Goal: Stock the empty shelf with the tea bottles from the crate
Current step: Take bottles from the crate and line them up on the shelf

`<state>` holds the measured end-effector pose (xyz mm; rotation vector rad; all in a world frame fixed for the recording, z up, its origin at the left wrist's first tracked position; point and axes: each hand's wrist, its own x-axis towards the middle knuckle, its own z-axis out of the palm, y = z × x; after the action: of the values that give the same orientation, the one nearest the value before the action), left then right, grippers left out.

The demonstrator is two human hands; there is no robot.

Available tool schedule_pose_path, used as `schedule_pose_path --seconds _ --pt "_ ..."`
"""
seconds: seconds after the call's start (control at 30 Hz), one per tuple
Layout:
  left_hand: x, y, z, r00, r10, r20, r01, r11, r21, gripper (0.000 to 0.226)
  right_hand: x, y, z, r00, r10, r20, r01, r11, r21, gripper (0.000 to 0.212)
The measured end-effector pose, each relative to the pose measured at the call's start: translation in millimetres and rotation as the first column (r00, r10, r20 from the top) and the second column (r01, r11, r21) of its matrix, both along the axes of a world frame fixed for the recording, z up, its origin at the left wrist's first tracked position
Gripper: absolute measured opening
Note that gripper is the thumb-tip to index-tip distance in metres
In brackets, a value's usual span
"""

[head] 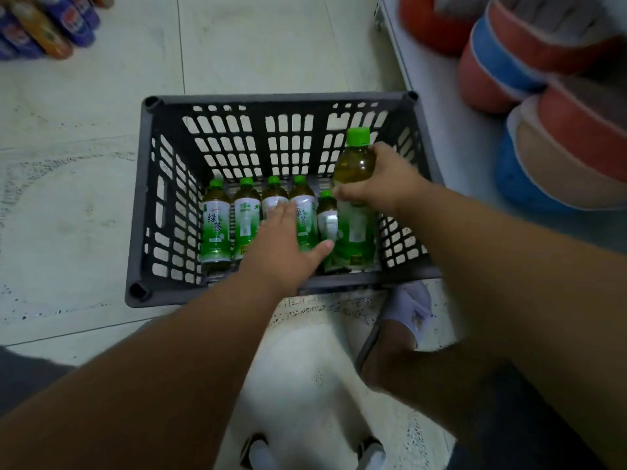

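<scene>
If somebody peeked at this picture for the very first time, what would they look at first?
Probably the tea bottle with the bright green cap, gripped by the right hand and raised above the others at the right end of the dark grey crate on the floor. Next, the row of green tea bottles lying on the crate's bottom, where the left hand reaches down with fingers spread over them.

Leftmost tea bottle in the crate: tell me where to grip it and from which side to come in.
Grip the leftmost tea bottle around its labelled body, coming from above. It lies on the floor of the crate, cap toward the far wall, with the left wall close on one side and a neighbouring bottle on the other, so only its top is free.
</scene>
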<state>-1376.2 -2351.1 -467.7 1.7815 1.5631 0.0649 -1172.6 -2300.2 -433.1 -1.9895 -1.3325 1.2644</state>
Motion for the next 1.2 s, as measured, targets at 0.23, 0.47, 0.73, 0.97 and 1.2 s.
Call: schedule_pose_path --seconds 0.23,0.47,0.73,0.97,1.2 --pt "4.6 -24.6 124.3 0.917 0.033 0.397 -0.063 0.996 0.064 0.100 -8.1 -69.8 147.0 0.993 -0.094 -0.069 0.113 0.923 0.368 0.077" --pt "44.8 -87.1 214.8 0.860 -0.168 0.482 0.063 0.972 0.226 0.087 14.2 -169.1 255.8 0.984 -0.137 -0.110 0.176 0.771 0.612 0.074" --pt "114.3 -147.3 260.8 0.731 -0.387 0.562 0.292 0.922 0.255 0.071 55.3 -278.4 312.0 0.937 -0.343 -0.070 0.292 0.654 0.698 0.082" --pt "198.3 -177.3 270.9 0.553 -0.595 0.584 0.550 0.787 0.281 0.084 108.2 -345.6 322.7 0.806 -0.592 -0.018 0.428 0.562 0.707 0.075" --pt "327.1 -159.1 229.4 0.465 -0.779 0.421 0.702 0.614 0.361 0.096 200.8 -349.8 285.5 0.576 -0.818 -0.005 0.567 0.395 0.723 0.069"
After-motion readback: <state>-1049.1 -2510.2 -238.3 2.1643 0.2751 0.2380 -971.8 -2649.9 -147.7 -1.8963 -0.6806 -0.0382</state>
